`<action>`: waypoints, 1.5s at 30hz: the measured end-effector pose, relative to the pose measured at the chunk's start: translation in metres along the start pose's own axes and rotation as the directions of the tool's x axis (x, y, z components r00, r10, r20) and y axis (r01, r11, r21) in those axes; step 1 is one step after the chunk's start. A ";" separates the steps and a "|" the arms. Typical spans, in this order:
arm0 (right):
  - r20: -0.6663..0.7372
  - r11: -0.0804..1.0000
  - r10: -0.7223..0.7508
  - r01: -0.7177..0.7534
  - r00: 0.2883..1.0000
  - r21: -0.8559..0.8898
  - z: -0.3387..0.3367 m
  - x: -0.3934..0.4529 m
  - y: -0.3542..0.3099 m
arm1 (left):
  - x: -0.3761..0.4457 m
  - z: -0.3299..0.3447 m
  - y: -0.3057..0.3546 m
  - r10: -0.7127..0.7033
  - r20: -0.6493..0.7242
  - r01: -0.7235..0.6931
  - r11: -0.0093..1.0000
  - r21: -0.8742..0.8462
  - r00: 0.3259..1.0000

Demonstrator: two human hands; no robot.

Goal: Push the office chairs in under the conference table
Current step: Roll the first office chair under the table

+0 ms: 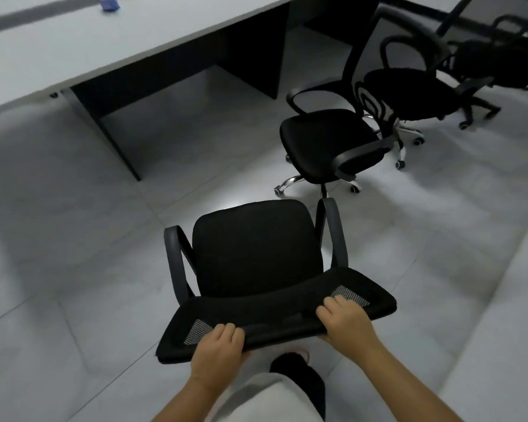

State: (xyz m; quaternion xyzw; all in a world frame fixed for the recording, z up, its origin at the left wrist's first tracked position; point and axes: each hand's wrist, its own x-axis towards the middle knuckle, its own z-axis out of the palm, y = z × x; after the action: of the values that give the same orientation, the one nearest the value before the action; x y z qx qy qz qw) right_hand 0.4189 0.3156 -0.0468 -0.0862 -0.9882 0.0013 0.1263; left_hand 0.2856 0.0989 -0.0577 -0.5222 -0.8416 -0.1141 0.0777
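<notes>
Seen from above, looking down over two bare forearms. Left hand [218, 345] and right hand [343, 319] both gripping the top edge of the backrest [275, 318] of a black mesh office chair [253, 248], fingers curled over the front of the rim, thumbs hidden beneath. Chair at centre, seat facing 12 o'clock, well apart from the conference table [83, 47], whose pale top runs from 9 to 12 o'clock. Dark table leg panel [110, 117] at 10 o'clock, with open floor beneath the top to its right.

Second chair [329, 141] at 1 o'clock, third chair [409, 89] just behind it, fourth chair [500, 59] at 2 o'clock, none tucked in. Small blue object [109, 3] on the tabletop near 11 o'clock, blurred.

Likely step: rolling this chair toward the table. Best done by steering toward 11 o'clock, aiming the seat at the gap right of the leg panel. Worth keeping pressure even through both hands so the castors track straight, and watching the armrests [333, 233] against the table edge; whether they clear it cannot be told.
</notes>
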 end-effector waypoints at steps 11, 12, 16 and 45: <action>0.066 0.987 -0.143 0.137 0.988 0.080 0.010 0.031 0.106 | 0.075 0.026 0.056 -0.131 -0.030 0.131 0.991 -0.019 0.991; 0.074 0.982 -0.176 0.171 0.982 0.075 0.010 0.037 0.116 | 0.082 0.027 0.061 -0.144 -0.027 0.144 0.990 -0.011 0.989; 0.084 0.955 -0.295 0.291 0.952 0.054 0.012 0.053 0.145 | 0.102 0.032 0.076 -0.268 0.029 0.268 0.963 0.006 0.963; 0.062 0.788 -0.606 0.588 0.793 0.180 0.048 0.165 0.264 | 0.197 0.062 0.131 -0.538 -0.004 0.529 0.826 0.197 0.843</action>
State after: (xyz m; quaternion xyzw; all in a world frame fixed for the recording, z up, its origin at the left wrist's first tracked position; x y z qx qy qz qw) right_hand 0.2944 0.6048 -0.0581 0.2408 -0.9672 0.0414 0.0687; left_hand 0.3153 0.3420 -0.0539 -0.2592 -0.9625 -0.0366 0.0706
